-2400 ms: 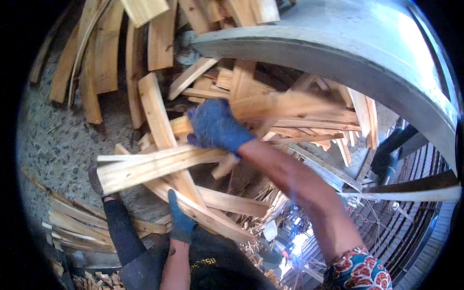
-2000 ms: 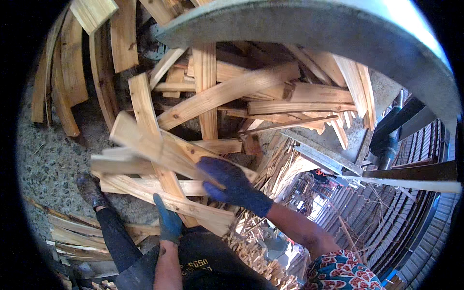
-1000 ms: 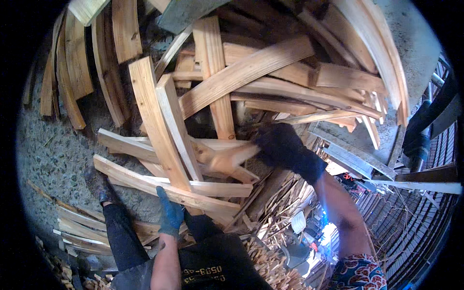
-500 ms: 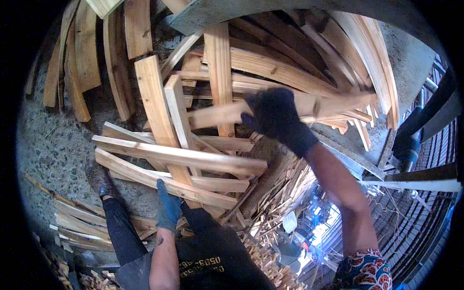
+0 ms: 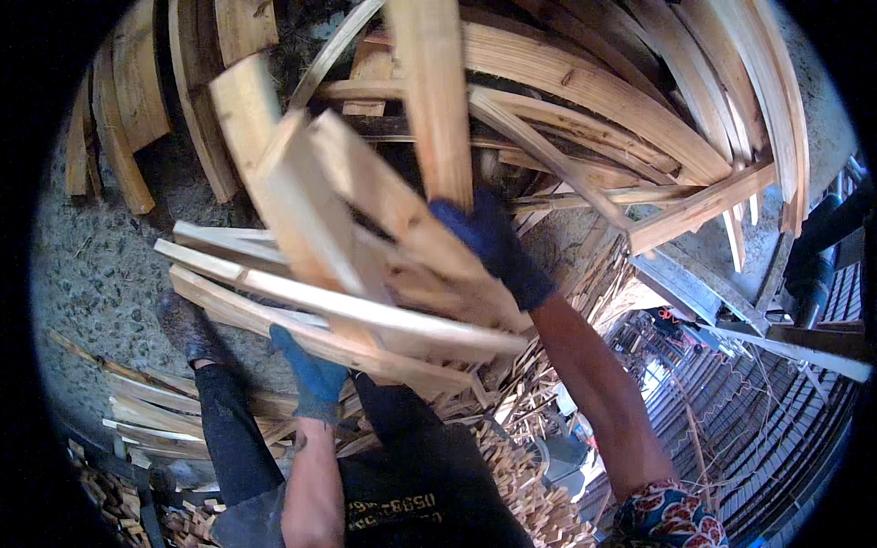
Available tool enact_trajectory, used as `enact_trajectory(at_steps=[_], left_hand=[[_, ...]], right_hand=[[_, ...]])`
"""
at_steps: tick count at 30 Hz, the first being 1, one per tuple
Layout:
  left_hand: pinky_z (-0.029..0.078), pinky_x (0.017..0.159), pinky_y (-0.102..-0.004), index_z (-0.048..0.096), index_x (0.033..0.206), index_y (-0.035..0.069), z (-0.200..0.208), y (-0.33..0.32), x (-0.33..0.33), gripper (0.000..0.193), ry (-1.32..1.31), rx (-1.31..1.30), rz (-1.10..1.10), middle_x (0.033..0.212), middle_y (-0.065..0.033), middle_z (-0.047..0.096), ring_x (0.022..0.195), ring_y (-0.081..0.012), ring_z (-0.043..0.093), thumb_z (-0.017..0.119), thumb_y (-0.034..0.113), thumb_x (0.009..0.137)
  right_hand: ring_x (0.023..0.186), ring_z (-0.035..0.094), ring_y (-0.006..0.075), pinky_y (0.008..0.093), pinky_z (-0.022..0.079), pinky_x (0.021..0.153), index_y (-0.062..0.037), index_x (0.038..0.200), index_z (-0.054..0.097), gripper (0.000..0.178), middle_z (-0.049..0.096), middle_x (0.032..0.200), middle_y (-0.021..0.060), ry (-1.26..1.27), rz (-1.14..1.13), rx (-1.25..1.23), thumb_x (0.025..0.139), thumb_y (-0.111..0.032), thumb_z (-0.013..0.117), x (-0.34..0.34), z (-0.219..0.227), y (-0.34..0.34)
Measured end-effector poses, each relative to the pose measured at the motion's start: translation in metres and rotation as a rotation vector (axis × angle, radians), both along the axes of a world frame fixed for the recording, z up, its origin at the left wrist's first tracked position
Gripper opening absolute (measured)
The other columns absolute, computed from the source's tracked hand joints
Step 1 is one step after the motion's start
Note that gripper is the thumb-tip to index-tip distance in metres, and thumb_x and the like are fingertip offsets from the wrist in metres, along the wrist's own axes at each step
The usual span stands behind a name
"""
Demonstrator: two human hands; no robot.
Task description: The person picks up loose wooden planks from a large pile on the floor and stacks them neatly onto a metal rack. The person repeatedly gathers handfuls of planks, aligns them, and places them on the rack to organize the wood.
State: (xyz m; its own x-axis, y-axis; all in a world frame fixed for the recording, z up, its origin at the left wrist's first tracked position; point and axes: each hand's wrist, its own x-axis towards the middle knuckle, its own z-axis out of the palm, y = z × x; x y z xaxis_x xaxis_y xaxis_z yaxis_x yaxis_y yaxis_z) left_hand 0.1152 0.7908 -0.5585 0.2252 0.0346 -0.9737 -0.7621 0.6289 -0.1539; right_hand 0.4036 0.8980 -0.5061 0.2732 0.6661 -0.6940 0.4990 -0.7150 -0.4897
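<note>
My left hand [image 5: 306,373], in a teal glove, is closed on the near edge of a small stack of pale wooden slats [image 5: 393,363], thumb on the outer side and other fingers hidden. My right hand [image 5: 489,245], in a dark blue glove, grips the lower end of an upright wooden plank [image 5: 434,110]; its fingers are partly hidden. Between the hands, a tilted board [image 5: 315,215] and another board [image 5: 416,210] are smeared by motion above the slats.
Long curved boards [image 5: 585,87] lie piled at the far right. More boards [image 5: 196,100] rest on the rough concrete floor [image 5: 100,265] at far left. A metal frame [image 5: 703,288] stands right. Wood offcuts [image 5: 539,493] lie heaped below. My shoe [image 5: 187,329] is left of the slats.
My right hand has moved left and down from a lengthwise board to the upright plank's end. Boards between the hands have shifted and tilted. My left hand stays on the slats.
</note>
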Motion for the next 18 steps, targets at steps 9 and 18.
enact_trajectory(at_steps=[9,18], left_hand=[[0.023,0.109,-0.0406,0.019,0.143,0.008,0.046,-0.031,-0.041,0.086,0.134,0.214,-0.139,0.144,-0.0145,0.026,0.129,-0.0287,0.030,0.043,0.065,0.084],[0.032,0.105,-0.0392,0.028,0.141,0.008,0.048,-0.001,-0.045,0.074,0.231,0.363,-0.205,0.139,-0.0122,0.035,0.126,-0.0243,0.035,0.054,0.050,0.086]], right_hand=[[0.090,0.062,0.0348,0.0426,0.047,0.080,-0.0023,0.123,0.051,0.060,0.062,0.102,0.0237,0.265,0.373,0.152,0.079,-0.039,0.066,-0.120,0.023,-0.043],[0.116,0.048,0.0326,0.0399,0.037,0.098,-0.0057,0.127,0.049,0.054,0.051,0.125,0.0212,0.166,0.230,0.026,0.085,-0.038,0.060,-0.073,-0.034,-0.086]])
